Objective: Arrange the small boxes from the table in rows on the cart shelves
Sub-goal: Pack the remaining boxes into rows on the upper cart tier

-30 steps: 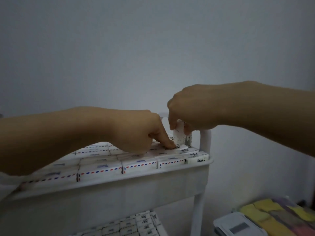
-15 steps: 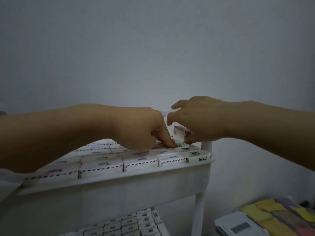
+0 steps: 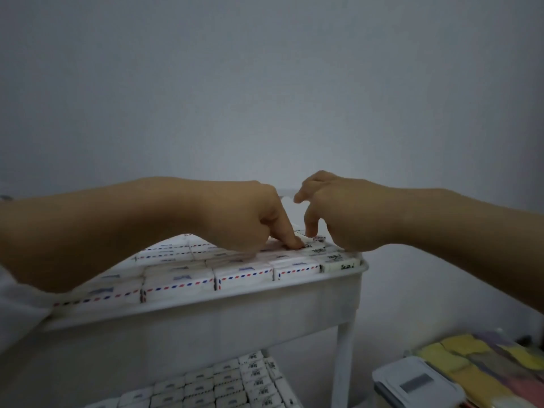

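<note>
The top shelf [image 3: 206, 313] in the middle of the frame is full of small boxes [image 3: 244, 273] in rows. At its far right corner, the left hand [image 3: 247, 219] is curled, one finger pressing a box. The right hand [image 3: 347, 213] holds nothing; its bent fingers touch the last box [image 3: 316, 239]. Push it flat. The boxes beside it are tight, so it might pop up. More boxes [image 3: 235, 384] sit at the bottom.

There is a single head-worn view. It sits low, roughly level with the cart's top shelf [image 3: 206, 325] and close against its front edge. It faces forward across the shelf to a plain wall [image 3: 265, 83]. The front right corner leg [image 3: 343, 363] and boxes [image 3: 229, 384] on the lower shelf fill the bottom.
</note>
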`<state>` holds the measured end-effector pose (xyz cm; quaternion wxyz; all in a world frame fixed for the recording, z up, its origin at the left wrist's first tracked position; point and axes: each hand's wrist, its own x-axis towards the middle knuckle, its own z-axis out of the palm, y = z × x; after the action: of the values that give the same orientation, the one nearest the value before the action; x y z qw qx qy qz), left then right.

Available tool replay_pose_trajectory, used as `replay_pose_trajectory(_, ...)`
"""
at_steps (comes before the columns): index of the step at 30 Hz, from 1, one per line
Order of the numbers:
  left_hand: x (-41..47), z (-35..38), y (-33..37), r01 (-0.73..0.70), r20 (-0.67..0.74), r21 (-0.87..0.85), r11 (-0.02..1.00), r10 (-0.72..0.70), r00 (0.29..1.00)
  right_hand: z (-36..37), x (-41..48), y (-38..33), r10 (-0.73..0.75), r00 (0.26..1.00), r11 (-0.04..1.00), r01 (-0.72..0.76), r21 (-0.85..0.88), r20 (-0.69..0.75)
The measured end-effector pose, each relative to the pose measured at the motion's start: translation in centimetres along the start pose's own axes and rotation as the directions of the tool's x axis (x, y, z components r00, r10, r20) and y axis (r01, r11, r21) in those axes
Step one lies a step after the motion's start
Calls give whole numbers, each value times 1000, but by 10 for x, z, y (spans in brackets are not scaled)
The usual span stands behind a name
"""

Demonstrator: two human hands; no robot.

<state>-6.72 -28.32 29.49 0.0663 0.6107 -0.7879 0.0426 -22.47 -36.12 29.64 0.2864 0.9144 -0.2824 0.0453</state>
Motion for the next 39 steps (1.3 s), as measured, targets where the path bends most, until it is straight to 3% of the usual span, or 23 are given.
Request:
replay_pose_trajectory(5,-4,2,2,6,-20,-49,999,-7,1000,9,-7,1,55,996,991,-45,123,-77)
replay_pose_trajectory(8,-12,1,18,-10,-227,-22,1000,4,974,18,-19,-7,126,955,978,-74,194,-268)
replay_pose_trajectory(10,-27,2,29,-12,-525,21,1000,21,851,30,-31,-22,246,838,926,-54,375,-487)
replay_pose_trajectory(12,-50,12,38,-20,-768,101,995,91,634,48,-49,-44,390,636,851,28,524,-666)
replay_pose_trajectory(14,-78,38,49,-35,-864,206,978,199,462,71,-68,-71,486,385,828,82,554,-784)
replay_pose_trajectory(15,-91,56,53,-44,-877,232,972,228,422,84,-77,-86,528,299,810,103,577,-795)
replay_pose_trajectory(16,-106,77,58,-49,-880,238,970,237,412,96,-85,-103,563,265,782,134,608,-783)
replay_pose_trajectory(18,-132,128,61,-26,-856,208,978,195,480,122,-100,-139,582,345,728,181,661,-736)
replay_pose_trajectory(21,-169,211,51,119,-755,47,992,-43,654,168,-118,-189,451,648,726,133,674,-613)
replay_pose_trajectory(23,-193,258,34,306,-647,-67,950,-275,711,198,-123,-211,360,836,732,23,681,-415)
replay_pose_trajectory(25,-214,291,22,537,-471,-26,843,-485,737,224,-126,-224,315,939,712,-135,689,-141)
replay_pose_trajectory(27,-226,310,16,658,-304,66,750,-613,730,247,-126,-233,316,949,696,-235,678,4)
replay_pose_trajectory(29,-227,318,16,706,-246,117,699,-668,702,261,-125,-238,330,944,685,-257,682,24)
replay_pose_trajectory(33,-218,321,3,727,-289,112,677,-678,676,274,-114,-237,312,949,720,-207,662,-42)
replay_pose_trajectory(39,-188,323,-44,762,-261,113,637,-721,642,289,-57,-228,250,968,773,-184,607,-26)
